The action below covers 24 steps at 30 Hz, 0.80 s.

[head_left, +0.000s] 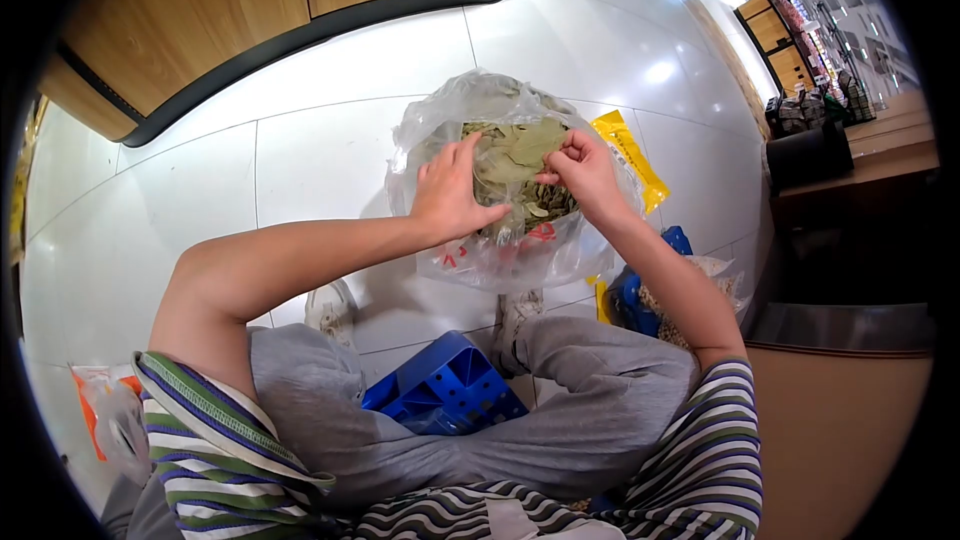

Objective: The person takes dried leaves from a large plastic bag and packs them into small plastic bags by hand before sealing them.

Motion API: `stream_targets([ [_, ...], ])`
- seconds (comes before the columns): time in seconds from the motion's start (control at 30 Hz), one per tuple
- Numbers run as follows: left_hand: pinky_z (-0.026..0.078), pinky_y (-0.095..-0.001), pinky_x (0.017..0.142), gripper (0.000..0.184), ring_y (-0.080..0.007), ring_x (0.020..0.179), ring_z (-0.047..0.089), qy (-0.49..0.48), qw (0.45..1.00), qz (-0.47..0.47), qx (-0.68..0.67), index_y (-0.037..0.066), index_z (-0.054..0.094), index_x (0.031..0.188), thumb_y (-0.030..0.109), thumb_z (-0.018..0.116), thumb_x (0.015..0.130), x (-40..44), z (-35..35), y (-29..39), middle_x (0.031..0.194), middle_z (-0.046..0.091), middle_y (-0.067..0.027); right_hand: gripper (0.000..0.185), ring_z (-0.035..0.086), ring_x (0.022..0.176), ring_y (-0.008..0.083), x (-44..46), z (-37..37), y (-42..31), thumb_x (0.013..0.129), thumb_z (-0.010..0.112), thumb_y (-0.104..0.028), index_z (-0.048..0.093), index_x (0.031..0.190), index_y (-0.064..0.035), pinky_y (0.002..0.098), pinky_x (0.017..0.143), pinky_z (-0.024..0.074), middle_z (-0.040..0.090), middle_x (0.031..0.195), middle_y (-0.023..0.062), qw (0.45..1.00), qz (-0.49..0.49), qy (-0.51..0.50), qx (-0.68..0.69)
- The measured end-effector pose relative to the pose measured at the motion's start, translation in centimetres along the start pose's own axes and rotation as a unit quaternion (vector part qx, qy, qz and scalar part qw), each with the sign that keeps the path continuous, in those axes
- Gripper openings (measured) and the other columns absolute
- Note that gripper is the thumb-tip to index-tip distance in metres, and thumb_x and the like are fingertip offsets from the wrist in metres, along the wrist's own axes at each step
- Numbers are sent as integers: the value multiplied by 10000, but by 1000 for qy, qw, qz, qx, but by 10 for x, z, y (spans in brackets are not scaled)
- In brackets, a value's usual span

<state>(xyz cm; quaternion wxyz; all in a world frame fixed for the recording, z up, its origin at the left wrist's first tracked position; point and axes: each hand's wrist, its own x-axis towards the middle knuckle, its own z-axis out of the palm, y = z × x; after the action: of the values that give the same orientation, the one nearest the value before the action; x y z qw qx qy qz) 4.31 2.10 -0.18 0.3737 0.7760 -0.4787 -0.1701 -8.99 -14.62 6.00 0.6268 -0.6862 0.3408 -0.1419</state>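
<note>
A large clear plastic bag (500,260) with red marks stands open on the floor in front of me, holding dried green leaves (510,152). My left hand (450,190) is at the bag's left side, fingers spread over the leaves, with nothing seen in its grip. On the right, my right hand (585,175) pinches the edge of a broad, flat dried leaf (538,143) above the bag's opening. The rest of the contents shows as smaller, darker pieces below the leaf.
A blue plastic stool (445,385) is between my legs. Right of the bag lie a yellow packet (632,155) and a bag of pale pieces (715,280). Wooden cabinets (230,10) stand at the upper left, a brown box (830,430) at the right.
</note>
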Motion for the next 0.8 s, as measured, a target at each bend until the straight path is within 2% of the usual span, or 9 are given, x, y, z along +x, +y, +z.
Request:
stream_targets([
  [0.1,344,-482,1054,1029,-352,1254,467,-15,1000,-3,2,60,296,1482,404,826,670,1,-2,1,1308,471,-178,158,660,745,111,-4,8,-2,882,581,14,604,1038,25,240,648,579,674,902,64,999,32,-28,-12],
  [0.2,339,-475,1055,1022,-351,1250,465,-21,1000,15,6,51,303,1480,389,827,670,0,-3,1,1308,469,-175,143,668,699,131,-5,9,-1,861,602,6,614,998,43,248,610,561,668,846,71,999,34,-31,-28],
  [0.5,319,-466,1052,1031,-337,1243,462,-11,996,85,29,35,296,1488,375,824,670,-1,-4,1,1285,463,-168,85,682,685,136,-4,8,-3,868,647,-36,581,908,0,249,568,541,668,814,72,994,65,-78,-50],
  [0.8,320,-473,1039,1061,-336,1217,472,-6,995,93,38,37,295,1488,367,845,644,-3,-1,-1,1268,460,-165,197,706,725,183,-7,19,-7,873,642,1,557,1048,34,266,570,545,684,866,117,998,48,-43,26],
])
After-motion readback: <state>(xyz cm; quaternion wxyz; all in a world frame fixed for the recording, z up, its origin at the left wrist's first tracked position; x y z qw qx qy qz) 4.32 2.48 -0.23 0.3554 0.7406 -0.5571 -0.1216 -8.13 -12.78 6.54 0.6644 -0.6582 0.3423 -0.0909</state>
